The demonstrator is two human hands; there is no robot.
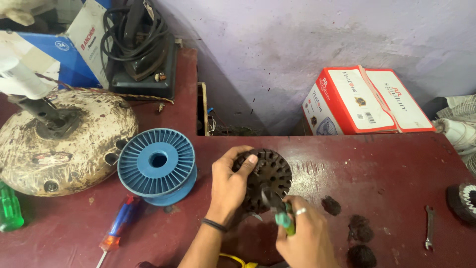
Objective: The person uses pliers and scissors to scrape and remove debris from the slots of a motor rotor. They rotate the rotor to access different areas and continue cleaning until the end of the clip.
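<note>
1. The dark red table (377, 173) carries everything.
2. A cream fan motor housing (64, 144) sits far left.
3. A blue spool (157, 166) stands left of centre.
4. Left hand (229, 186): grip closed around the dark slotted stator core (270, 176), centre.
5. Right hand (302, 235), near: grip closed on green-handled pliers (283, 218) touching the core.

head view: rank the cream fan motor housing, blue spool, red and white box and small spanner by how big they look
1. cream fan motor housing
2. red and white box, though it sits farther back, so its true size is unsure
3. blue spool
4. small spanner
</note>
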